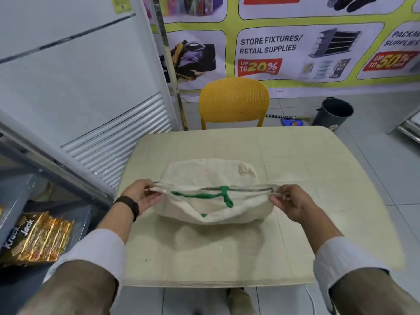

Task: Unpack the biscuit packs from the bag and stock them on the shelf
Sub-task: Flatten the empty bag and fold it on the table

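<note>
Left hand (138, 196) and right hand (293, 203) each pinch an end of the bag (213, 192) mouth, stretching it flat on the desk (318, 178). Biscuit packs (38, 239) lie on the shelf (13, 201) left; a chair (234, 102) stands beyond.

Single head-worn wide-angle view, facing forward and down over the table (318, 178).

Camera sits close above the table's near edge; both forearms enter from the bottom corners. View reaches past the far edge to a yellow chair (234, 101) and the poster wall (295, 42). Straight lines bow toward the frame edges. The shelf (16, 194) shows at lower left. No second view to overlap.
</note>
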The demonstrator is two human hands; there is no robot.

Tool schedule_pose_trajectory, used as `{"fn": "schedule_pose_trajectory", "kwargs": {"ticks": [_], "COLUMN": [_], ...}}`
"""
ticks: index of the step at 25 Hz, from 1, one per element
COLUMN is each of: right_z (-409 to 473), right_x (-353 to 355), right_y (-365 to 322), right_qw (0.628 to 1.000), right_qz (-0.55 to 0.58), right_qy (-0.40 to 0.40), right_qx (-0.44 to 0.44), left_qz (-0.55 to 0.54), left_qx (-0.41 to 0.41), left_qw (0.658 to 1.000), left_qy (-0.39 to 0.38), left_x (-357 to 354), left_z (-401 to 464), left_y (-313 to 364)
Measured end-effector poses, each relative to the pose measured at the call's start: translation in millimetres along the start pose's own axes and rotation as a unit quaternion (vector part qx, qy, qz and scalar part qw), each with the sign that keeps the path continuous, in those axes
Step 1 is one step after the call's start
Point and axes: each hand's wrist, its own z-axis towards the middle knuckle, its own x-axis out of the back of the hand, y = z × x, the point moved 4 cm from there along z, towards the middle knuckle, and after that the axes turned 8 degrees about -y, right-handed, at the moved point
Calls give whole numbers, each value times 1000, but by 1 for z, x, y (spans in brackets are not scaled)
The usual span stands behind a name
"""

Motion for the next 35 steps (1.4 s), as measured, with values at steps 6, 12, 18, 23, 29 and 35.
{"fn": "schedule_pose_trajectory", "kwargs": {"ticks": [6, 12, 18, 23, 29, 35], "right_z": [126, 164, 170, 169, 163, 156], "right_x": [-51, -28, -33, -39, -23, 5], "right_y": [-58, -12, 26, 28, 30, 28], "right_qw": [999, 865, 881, 890, 939, 935], "right_qz": [-12, -480, -463, -450, -335, -348], "right_qy": [-27, 119, 91, 70, 69, 56], "right_qx": [-16, 86, 28, 11, 37, 24], "left_qz": [-115, 365, 349, 409, 572, 475], "left_qx": [35, -16, 36, -139, -221, -129], "left_qw": [993, 914, 924, 892, 785, 847], "left_qy": [7, 175, 154, 134, -81, -198], "left_x": [-43, -17, -10, -96, -256, -235], "left_z": [126, 164, 161, 114, 77, 96], "left_y": [38, -13, -59, -32, -100, -132]}}
